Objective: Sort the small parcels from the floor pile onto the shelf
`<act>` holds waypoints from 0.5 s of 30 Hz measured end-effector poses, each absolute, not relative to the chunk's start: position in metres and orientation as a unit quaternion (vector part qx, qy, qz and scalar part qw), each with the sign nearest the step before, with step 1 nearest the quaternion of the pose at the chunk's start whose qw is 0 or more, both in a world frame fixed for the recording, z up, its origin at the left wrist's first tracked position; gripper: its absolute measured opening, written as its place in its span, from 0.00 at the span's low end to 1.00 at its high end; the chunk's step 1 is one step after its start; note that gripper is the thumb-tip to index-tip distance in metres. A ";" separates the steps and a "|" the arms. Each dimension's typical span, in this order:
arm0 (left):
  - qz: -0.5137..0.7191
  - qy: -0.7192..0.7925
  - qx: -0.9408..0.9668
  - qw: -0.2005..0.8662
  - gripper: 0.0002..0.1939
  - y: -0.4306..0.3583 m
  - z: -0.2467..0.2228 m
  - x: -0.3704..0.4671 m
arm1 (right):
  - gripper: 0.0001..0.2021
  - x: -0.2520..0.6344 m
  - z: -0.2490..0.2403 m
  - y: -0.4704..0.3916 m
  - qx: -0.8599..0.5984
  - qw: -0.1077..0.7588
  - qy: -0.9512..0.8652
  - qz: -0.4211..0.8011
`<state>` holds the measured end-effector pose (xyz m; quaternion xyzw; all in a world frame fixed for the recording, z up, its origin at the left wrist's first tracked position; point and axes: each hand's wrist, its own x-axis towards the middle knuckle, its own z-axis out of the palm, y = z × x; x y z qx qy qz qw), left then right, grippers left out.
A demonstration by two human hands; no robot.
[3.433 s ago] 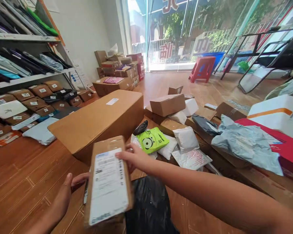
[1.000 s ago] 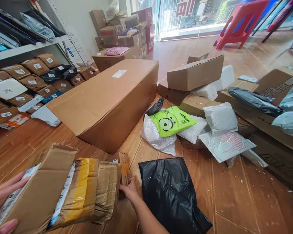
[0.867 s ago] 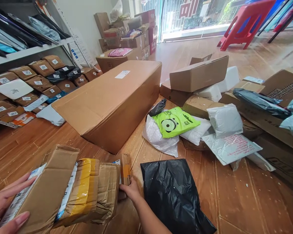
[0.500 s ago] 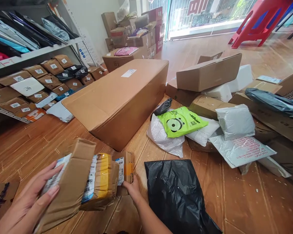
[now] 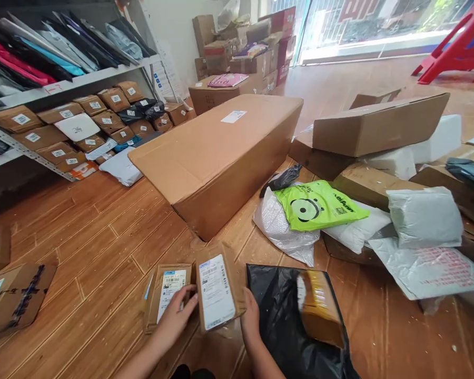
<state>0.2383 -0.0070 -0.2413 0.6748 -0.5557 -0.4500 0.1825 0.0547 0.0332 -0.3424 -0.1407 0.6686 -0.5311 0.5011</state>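
My left hand [image 5: 177, 316] grips the near edge of a flat brown parcel [image 5: 164, 292] that has a white label and lies on the wooden floor. My right hand [image 5: 251, 319] holds the right side of a small labelled box [image 5: 218, 290], tilted up beside the flat parcel. A parcel wrapped in yellow tape [image 5: 319, 311] lies on a black plastic bag [image 5: 278, 316] just right of my right hand.
A long cardboard box [image 5: 221, 152] lies ahead. To its right is a heap of mailers and boxes, with a green mailer [image 5: 318, 206] on top. Shelves [image 5: 79, 81] with labelled parcels stand at the left. Two flat boxes [image 5: 11, 300] lie at the near left.
The stack I held has come apart: the yellow-taped parcel now lies on the black bag and the flat parcel is on the floor. Both hands have closed in around the small labelled box.
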 end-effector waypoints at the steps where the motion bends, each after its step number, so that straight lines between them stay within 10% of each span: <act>1: -0.486 -0.537 0.666 0.180 0.25 -0.004 -0.243 0.230 | 0.28 0.055 -0.338 0.034 -0.134 0.502 0.655 -0.548; 5: -0.471 -0.536 0.679 0.174 0.20 -0.003 -0.244 0.216 | 0.34 0.045 -0.322 0.030 -0.078 0.539 0.581 -0.604; 9: -0.213 -0.513 0.815 0.165 0.38 -0.022 -0.231 0.253 | 0.44 0.016 -0.312 0.014 -0.030 0.629 0.548 -0.550; 15: -0.448 -0.290 0.833 0.145 0.34 -0.022 -0.249 0.304 | 0.51 0.010 -0.281 0.007 -0.306 0.560 0.621 -0.455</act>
